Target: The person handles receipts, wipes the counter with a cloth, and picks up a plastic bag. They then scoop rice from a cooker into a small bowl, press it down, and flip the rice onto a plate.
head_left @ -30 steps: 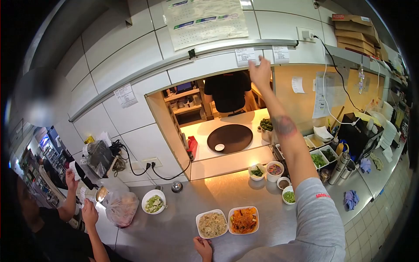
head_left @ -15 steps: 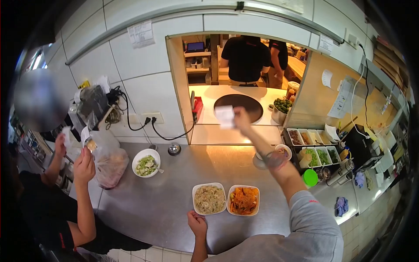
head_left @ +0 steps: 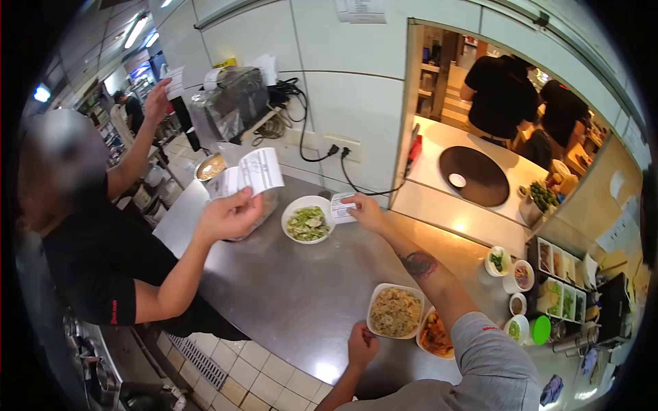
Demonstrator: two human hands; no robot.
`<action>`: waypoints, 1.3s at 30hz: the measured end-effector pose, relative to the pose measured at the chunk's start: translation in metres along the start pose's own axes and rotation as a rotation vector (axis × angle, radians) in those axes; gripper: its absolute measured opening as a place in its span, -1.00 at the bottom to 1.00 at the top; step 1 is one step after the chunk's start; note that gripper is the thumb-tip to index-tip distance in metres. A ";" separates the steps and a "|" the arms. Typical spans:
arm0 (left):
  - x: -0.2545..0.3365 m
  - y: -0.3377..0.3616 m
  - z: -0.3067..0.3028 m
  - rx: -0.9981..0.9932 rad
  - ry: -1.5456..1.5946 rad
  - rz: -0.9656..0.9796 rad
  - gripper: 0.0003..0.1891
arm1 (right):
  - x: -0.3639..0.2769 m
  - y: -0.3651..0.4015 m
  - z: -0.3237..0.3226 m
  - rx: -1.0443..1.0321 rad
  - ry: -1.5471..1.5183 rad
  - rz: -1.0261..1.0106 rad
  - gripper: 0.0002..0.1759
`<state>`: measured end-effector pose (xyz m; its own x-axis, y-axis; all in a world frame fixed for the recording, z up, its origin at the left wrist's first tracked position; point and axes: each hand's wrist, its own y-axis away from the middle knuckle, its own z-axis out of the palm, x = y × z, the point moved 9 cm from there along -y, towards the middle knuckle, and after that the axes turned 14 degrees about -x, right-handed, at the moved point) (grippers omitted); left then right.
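Note:
My right hand pinches a small printed slip between thumb and fingers. The slip overlaps the right edge of a white bowl of green salad in this view. Low in front of me, my left hand is closed in a loose curl. Its knuckles are right beside a square white bowl of fried rice. Partly behind my right forearm sits a second white bowl with orange-red food.
On the left, a co-worker's hand holds a printed slip over the steel counter. Past the serving window lies a round dark tray with a small white dish. Small bowls and topping containers stand at right.
The view has swung left. My right hand has brought the slip back from the serving window to beside the salad bowl. The co-worker's arms are further forward and higher.

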<state>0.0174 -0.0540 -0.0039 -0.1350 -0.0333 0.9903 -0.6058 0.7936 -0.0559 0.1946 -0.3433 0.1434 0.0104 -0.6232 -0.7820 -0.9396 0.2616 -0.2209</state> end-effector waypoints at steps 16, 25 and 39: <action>0.198 -0.179 -0.118 0.136 0.880 0.424 -0.42 | -0.014 -0.087 0.036 0.088 0.240 -0.204 -0.47; 0.213 -0.213 -0.147 0.198 0.932 0.285 -0.58 | 0.020 -0.145 0.028 0.596 0.289 -0.061 -0.55; 0.230 -0.160 -0.117 -0.231 0.326 0.278 -0.62 | 0.004 -0.116 0.035 -0.345 0.359 0.038 -0.49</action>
<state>0.1752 -0.1172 0.2481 0.0079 0.3617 0.9323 -0.3870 0.8607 -0.3307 0.3152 -0.3507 0.1456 -0.0879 -0.8483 -0.5222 -0.9960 0.0682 0.0569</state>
